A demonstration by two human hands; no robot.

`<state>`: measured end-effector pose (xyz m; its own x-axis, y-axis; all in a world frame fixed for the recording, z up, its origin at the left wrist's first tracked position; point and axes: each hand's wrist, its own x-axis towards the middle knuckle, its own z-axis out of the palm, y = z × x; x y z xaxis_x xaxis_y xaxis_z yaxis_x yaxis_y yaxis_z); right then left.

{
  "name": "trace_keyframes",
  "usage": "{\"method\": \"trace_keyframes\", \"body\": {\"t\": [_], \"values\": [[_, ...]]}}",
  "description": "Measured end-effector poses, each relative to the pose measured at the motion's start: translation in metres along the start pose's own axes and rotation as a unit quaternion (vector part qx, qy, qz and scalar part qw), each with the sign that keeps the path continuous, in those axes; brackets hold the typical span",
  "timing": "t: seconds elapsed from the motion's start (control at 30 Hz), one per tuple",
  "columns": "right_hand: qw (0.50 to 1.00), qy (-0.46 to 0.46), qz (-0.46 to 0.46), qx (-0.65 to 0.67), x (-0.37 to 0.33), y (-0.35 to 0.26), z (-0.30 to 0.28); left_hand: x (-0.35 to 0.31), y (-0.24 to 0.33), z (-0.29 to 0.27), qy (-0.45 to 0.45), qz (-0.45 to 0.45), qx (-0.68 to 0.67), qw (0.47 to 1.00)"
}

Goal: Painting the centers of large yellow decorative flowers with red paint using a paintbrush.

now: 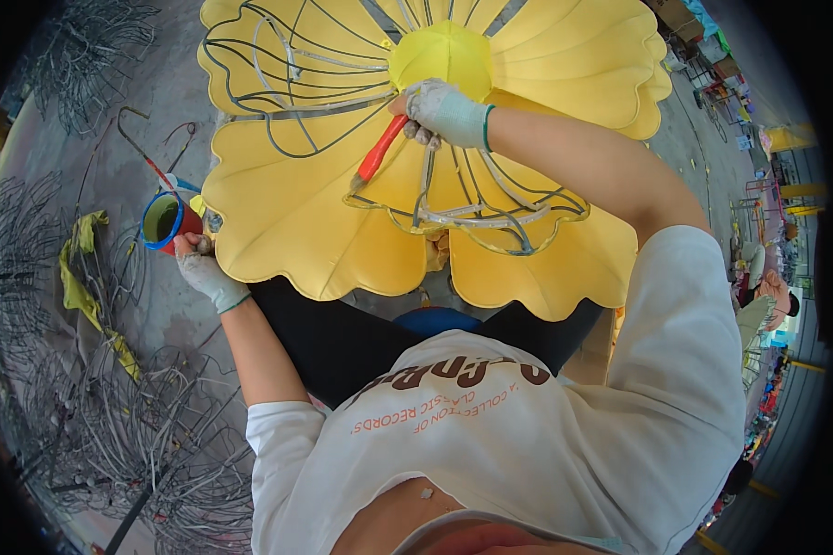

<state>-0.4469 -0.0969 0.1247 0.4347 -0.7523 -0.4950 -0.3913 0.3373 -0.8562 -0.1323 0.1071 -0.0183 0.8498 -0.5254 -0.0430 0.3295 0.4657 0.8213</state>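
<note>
A large yellow fabric flower [305, 231] with scalloped petals and a yellow domed centre [446, 57] spreads in front of me. Bare dark wire petal frames [472, 215] stand over its fabric petals. My right hand [440, 111], in a stained white glove with bare fingertips, grips a red-handled paintbrush [379, 153]. The brush's bristles point down-left, at the left end of the near wire frame; whether they touch it I cannot tell. At the left, my gloved left hand [209, 268] holds a red cup with a blue rim [189, 220], tilted so that its greenish inside shows.
Tangled bundles of grey wire [148, 444] lie on the floor to the left, with a strip of yellow cloth [83, 277] among them. A bent metal rod [143, 153] rises near the cup. Far right, another person [776, 294] is among racks and scattered goods.
</note>
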Motion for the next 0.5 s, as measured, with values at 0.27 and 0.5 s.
{"method": "trace_keyframes", "body": {"t": [0.27, 0.5], "values": [[0.936, -0.055, -0.111, -0.329, -0.014, -0.007, 0.005, 0.003, -0.002, -0.005, 0.011, -0.001, -0.013, 1.000], [0.914, -0.156, -0.228, -0.297, -0.030, -0.042, 0.030, 0.003, -0.006, -0.005, 0.016, 0.030, 0.020, 0.999]]}}
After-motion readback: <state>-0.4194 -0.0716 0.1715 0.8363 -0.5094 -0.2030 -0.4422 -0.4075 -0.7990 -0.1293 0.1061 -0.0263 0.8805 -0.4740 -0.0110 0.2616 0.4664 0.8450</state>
